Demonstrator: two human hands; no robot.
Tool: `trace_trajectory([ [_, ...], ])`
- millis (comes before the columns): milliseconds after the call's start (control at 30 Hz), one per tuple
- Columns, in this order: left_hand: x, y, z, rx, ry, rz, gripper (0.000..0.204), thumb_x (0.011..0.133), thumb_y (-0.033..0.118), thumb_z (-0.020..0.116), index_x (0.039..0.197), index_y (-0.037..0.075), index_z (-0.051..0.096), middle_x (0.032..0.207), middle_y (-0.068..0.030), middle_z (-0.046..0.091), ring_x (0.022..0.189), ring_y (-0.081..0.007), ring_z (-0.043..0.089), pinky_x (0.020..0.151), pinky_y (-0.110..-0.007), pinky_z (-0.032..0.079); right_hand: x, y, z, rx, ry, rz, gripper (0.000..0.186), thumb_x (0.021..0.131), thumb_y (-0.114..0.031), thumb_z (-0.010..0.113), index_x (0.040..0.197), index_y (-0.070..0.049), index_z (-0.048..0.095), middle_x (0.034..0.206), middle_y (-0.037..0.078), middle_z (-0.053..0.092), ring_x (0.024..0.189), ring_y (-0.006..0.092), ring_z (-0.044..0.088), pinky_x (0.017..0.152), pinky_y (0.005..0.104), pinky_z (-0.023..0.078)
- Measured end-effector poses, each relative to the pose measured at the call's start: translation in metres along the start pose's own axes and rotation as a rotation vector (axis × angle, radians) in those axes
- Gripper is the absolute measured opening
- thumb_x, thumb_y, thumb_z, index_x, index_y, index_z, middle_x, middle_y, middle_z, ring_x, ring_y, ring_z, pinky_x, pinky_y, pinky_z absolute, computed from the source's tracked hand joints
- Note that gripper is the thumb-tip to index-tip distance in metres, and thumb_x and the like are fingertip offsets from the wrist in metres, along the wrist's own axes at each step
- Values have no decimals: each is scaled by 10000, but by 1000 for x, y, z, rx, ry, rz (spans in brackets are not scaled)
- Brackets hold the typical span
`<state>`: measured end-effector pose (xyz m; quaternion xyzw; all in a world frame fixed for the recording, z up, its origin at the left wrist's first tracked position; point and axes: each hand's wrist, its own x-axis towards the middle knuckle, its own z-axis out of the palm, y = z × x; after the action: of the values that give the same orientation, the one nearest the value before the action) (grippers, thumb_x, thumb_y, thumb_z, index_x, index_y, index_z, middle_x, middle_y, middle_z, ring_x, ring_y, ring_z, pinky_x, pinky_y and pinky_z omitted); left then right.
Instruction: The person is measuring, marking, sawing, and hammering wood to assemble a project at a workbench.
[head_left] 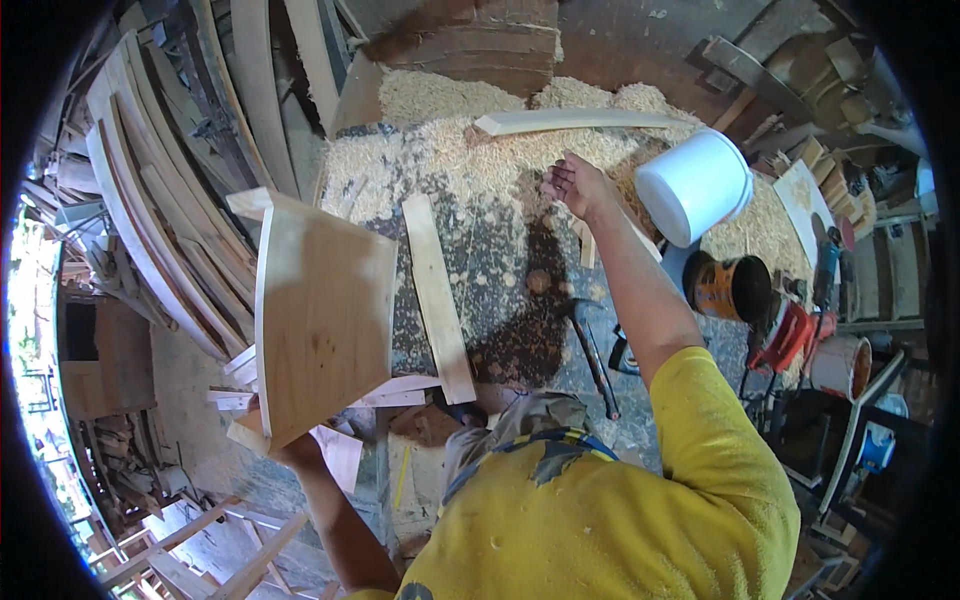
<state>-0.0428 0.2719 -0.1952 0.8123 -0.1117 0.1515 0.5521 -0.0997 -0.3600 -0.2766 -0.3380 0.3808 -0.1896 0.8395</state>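
Observation:
My left hand (291, 449) grips the lower end of a pale wooden panel (330, 315), which stands tilted at the left side of the workbench. Its fingers are partly hidden by the wood. Short wooden blocks stick out at the panel's upper and lower corners. Stretched out over the bench, my right hand (574, 187) has loosely bent fingers with nothing visible in them. Below it lies a small piece of wood (586, 244), and a white plastic bucket (692, 188) lies on its side to the right. A flat wooden strip (437, 297) rests between the panel and my right arm.
Wood shavings (440, 150) cover the far part of the dark workbench (510, 300), with a long curved board (580, 121) on them. An orange-and-black can (735, 289) and red power tool (784, 337) stand right. Curved planks (165, 215) lean at left; a wooden frame (215, 550) sits lower left.

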Motion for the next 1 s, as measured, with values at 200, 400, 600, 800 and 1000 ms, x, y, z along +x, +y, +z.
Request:
trace_trajectory([
  [200, 0, 68, 9, -555, 362, -343, 736, 982, 663, 259, 1413, 84, 399, 1384, -150, 492, 1281, -290, 496, 1108, -484, 381, 99, -12, 40, 206, 32, 122, 758, 908, -509, 633, 1259, 113, 379, 1198, 228, 477, 1106, 383, 540, 921, 575, 517],
  [400, 4, 101, 1, -596, 395, -424, 696, 981, 637, 352, 1394, 84, 433, 1324, -160, 540, 1282, -277, 485, 1123, -472, 349, 139, 6, 61, 474, 38, 4, 301, 956, -188, 608, 1154, 22, 523, 1091, 145, 590, 1022, 292, 614, 914, 475, 555],
  [600, 1, 99, -8, -536, 272, -431, 630, 997, 597, 367, 1346, 84, 476, 1313, -142, 557, 1267, -271, 503, 1120, -450, 342, 99, 13, 55, 744, -220, -126, 170, 899, 22, 594, 1069, 17, 582, 1015, 105, 642, 950, 225, 650, 849, 338, 581],
  [800, 6, 105, -21, -226, 296, -322, 610, 1012, 543, 383, 1369, 54, 457, 1305, -141, 555, 1248, -256, 496, 1104, -415, 333, -10, 1, 88, 717, -417, -258, 153, 876, 57, 614, 1029, 50, 600, 967, 121, 667, 900, 193, 670, 810, 286, 570],
  [1000, -3, 170, -11, 360, 439, 76, 416, 970, 253, 559, 1296, -3, 520, 1206, -146, 592, 1129, -226, 544, 990, -358, 422, -104, -10, 108, 601, -492, -292, 193, 856, 24, 658, 1023, 87, 587, 952, 144, 675, 880, 204, 684, 810, 289, 581],
])
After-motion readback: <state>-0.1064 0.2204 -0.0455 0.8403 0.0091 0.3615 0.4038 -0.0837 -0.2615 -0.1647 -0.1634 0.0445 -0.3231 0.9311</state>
